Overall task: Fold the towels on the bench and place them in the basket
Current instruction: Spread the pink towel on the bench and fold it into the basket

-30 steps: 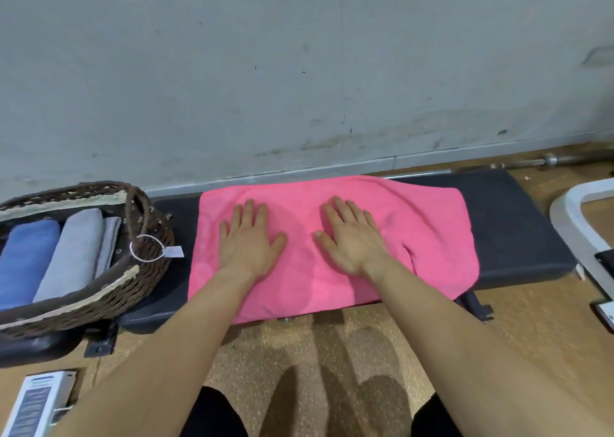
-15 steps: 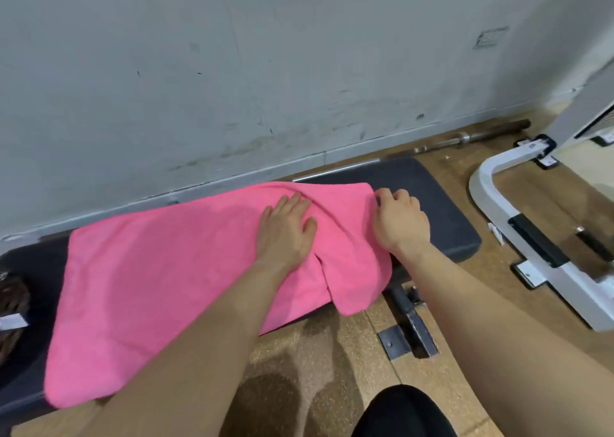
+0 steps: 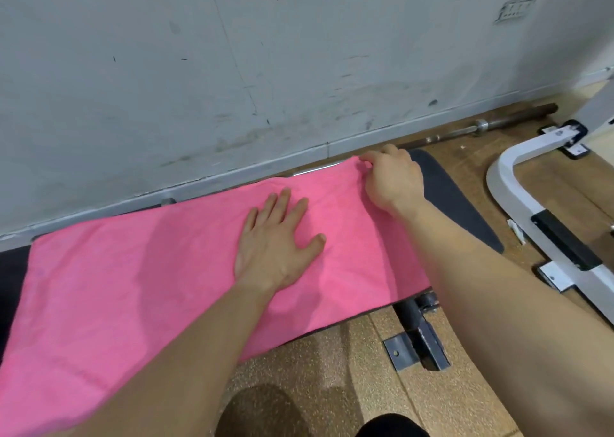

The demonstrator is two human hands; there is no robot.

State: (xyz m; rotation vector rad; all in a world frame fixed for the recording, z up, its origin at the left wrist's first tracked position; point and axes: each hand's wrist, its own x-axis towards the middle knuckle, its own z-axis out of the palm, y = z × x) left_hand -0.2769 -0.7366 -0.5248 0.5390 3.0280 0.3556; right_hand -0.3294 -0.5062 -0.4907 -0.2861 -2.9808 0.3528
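Note:
A pink towel [image 3: 149, 287] lies spread flat along the dark padded bench [image 3: 455, 204], its near edge hanging over the bench's front. My left hand [image 3: 275, 247] presses flat on the towel's right half with fingers straight and spread. My right hand [image 3: 392, 181] pinches the towel's far right corner, fingers curled round the edge. The basket is out of view.
A grey wall stands right behind the bench. A barbell [image 3: 481, 127] lies on the floor along the wall. A white metal frame [image 3: 531, 210] stands on the floor to the right. The bench's metal foot [image 3: 418, 337] sticks out below the towel.
The view has swung right, so the basket is gone from sight. The drooping right end of the towel has been pulled flat. My right hand moved to the far corner; my left hand flattened.

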